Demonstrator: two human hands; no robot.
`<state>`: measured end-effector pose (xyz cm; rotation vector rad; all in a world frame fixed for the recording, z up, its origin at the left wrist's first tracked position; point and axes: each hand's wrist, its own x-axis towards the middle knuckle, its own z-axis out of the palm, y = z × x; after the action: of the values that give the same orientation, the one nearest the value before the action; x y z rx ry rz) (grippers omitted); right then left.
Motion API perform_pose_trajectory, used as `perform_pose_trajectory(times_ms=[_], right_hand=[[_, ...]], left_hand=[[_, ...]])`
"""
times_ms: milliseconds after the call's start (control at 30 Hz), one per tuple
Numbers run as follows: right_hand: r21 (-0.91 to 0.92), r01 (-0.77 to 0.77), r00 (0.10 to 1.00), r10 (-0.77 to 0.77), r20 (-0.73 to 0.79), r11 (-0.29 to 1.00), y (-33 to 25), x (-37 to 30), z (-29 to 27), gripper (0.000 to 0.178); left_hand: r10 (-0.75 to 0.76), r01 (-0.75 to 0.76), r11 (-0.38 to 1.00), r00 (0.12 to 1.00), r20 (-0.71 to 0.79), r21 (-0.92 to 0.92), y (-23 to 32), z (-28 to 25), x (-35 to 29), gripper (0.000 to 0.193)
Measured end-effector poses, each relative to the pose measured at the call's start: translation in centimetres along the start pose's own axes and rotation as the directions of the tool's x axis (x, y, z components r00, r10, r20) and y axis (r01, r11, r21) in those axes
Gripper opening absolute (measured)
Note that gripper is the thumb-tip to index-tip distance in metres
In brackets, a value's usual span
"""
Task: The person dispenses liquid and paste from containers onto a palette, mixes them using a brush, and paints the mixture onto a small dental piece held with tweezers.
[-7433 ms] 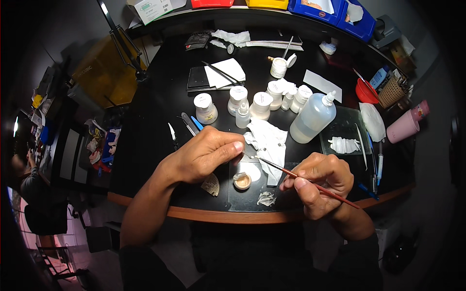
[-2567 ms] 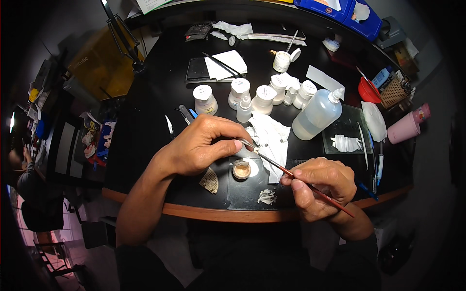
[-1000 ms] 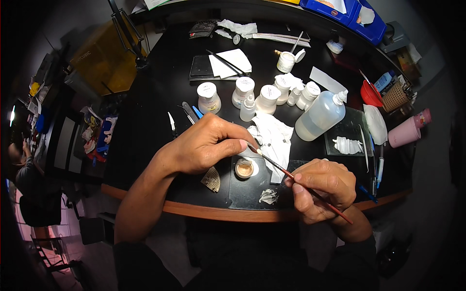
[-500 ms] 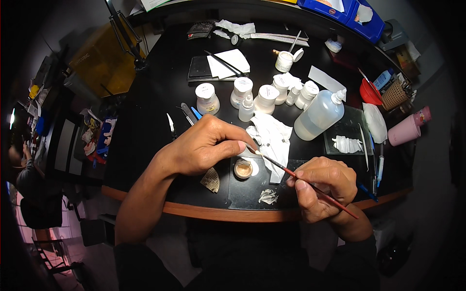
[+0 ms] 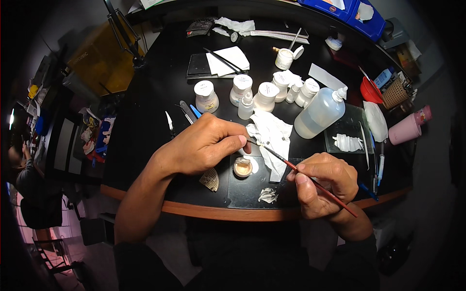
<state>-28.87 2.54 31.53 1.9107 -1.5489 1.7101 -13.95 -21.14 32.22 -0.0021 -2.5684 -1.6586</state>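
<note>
My right hand (image 5: 327, 186) holds a thin red-handled brush (image 5: 290, 166) like a pen, its tip pointing up and left. Thumb and forefinger of my left hand (image 5: 206, 143) are pinched on a slim dark thing, mostly hidden, with a tiny pale piece (image 5: 260, 144) at its end. The brush tip meets or nearly meets that piece; contact is too small to tell. Below it, a small open jar (image 5: 242, 168) of beige paste stands on a glass slab (image 5: 238, 194). A crumpled white tissue (image 5: 276, 167) lies behind the brush, and a white smear (image 5: 268, 195) sits near the slab's front.
Behind my hands stand several white-lidded jars (image 5: 206, 97), a dropper bottle (image 5: 246, 109) and a large squeeze bottle (image 5: 318, 116). A knife (image 5: 169, 121) lies left, near a patterned piece (image 5: 209, 179). Rightward are a second glass plate (image 5: 357, 121), a red bowl (image 5: 370, 90) and a pink cup (image 5: 405, 132).
The pale piece and the brush tip have shifted slightly away from me, toward the tissue. Both hands keep their grips.
</note>
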Motion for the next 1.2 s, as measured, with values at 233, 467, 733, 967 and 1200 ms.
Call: perform_pose_trajectory(times_ms=[233, 467, 733, 967, 1200], right_hand=[[-0.055, -0.047, 0.999, 0.048, 0.003, 0.997, 0.3, -0.1, 0.4, 0.012], [-0.081, -0.054, 0.998, 0.056, 0.023, 0.995, 0.4, 0.0, 0.6, 0.013], [-0.063, -0.024, 0.999, 0.026, 0.031, 0.998, 0.3, 0.1, 0.3, 0.014], [-0.008, -0.047, 0.998, 0.047, 0.049, 0.999, -0.2, 0.2, -0.2, 0.015], [0.052, -0.166, 0.976, 0.157, 0.153, 0.985, -0.6, 0.2, -1.2, 0.008]], left_hand=[[-0.024, 0.029, 0.99, 0.999, -0.038, 0.14, 0.7, 0.2, 0.0, 0.032], [-0.003, 0.01, 0.99, 0.999, -0.046, 0.142, 0.4, 0.2, 0.0, 0.033], [-0.014, 0.018, 0.992, 0.999, -0.037, 0.127, 0.4, 0.3, -0.1, 0.033], [0.039, -0.036, 0.999, 0.996, -0.076, 0.033, -0.5, -0.3, -0.2, 0.026], [0.053, -0.065, 0.972, 0.997, 0.056, 0.226, -1.4, -1.1, -0.1, 0.053]])
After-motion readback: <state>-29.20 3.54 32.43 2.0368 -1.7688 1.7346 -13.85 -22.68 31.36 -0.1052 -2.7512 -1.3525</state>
